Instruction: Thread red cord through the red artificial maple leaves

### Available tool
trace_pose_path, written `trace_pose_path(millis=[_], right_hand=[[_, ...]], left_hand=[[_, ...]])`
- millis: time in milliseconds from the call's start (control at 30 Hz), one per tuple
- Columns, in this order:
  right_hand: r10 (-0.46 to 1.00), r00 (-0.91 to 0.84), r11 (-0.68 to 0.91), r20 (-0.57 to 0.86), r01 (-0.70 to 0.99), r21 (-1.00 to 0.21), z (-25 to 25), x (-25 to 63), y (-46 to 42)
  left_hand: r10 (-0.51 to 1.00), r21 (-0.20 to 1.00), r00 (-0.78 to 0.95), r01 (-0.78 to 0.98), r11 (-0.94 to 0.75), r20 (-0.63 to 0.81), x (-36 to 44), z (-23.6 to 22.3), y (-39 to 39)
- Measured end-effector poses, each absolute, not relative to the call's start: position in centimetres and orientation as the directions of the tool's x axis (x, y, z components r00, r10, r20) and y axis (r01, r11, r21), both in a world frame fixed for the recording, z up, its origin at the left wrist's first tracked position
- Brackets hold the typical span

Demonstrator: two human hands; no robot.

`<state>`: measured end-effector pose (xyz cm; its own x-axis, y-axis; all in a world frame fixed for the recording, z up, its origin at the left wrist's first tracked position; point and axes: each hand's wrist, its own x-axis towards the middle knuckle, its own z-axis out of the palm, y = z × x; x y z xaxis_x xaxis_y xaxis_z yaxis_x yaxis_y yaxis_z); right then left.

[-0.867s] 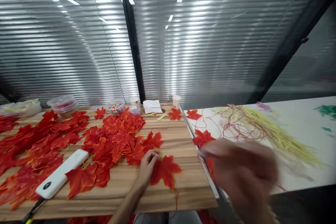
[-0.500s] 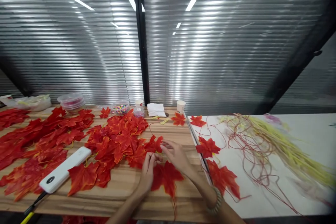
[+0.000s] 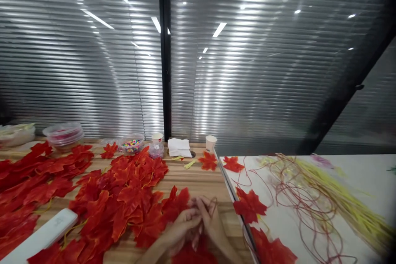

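My left hand (image 3: 183,227) and my right hand (image 3: 209,219) meet low over the wooden table, fingertips together and somewhat blurred. Both are closed in a pinch. A thin red cord (image 3: 215,203) loops at my right fingers; what sits between my left fingers is hidden. Just left of the fingertips lies a red artificial maple leaf (image 3: 177,205), touching or nearly touching them. Another red maple leaf (image 3: 194,254) lies under my wrists, partly covered.
Heaped red maple leaves (image 3: 123,200) spread leftward, beside a white power bank (image 3: 46,235). Behind stand a bowl of colourful beads (image 3: 132,145), paper cup (image 3: 210,143) and tissue (image 3: 179,147). Rightward, a white table (image 3: 247,222) holds tangled red cords (image 3: 305,198) and yellow strands (image 3: 346,198).
The view has tilted up and shifted, so the table sits lower. My hands have come together, right fingers now against the left. The right hand was more spread, over the leaf's edge.
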<state>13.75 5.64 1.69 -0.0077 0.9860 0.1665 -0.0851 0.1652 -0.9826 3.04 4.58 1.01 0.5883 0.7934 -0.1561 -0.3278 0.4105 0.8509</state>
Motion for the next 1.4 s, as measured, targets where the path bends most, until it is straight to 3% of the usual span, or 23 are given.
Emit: trace_pose_path(millis=[233,633,867,1033,1233,1400], right_hand=[[0.971,-0.133,0.221,0.199,0.175,-0.959,2.5,13.7,5.1],[0.926,-0.189,0.373,0.328,0.315,-0.873,2.7,13.9,4.5],[0.952,0.046,0.282,0.303,0.256,-0.925,1.8,14.6,5.3],[0.937,0.266,0.184,0.228,0.178,-0.967,0.8,15.5,5.9],[0.932,0.25,0.196,0.264,0.267,-0.943,-0.1,15.8,5.8],[0.902,0.281,0.226,0.327,0.338,-0.914,0.2,16.2,6.0]], left_hand=[[0.77,0.76,0.592,-0.379,0.528,-0.24,1.8,2.1,4.5],[0.848,0.765,0.489,-0.461,0.45,-0.204,2.0,0.5,4.6],[0.79,0.812,0.566,-0.332,0.48,-0.235,1.5,0.7,4.4],[0.697,0.813,0.674,-0.249,0.527,-0.246,1.0,1.0,3.5],[0.525,0.778,0.837,-0.223,0.588,-0.156,0.4,1.2,3.2],[0.297,0.814,0.939,-0.033,0.58,-0.173,0.2,1.3,3.3]])
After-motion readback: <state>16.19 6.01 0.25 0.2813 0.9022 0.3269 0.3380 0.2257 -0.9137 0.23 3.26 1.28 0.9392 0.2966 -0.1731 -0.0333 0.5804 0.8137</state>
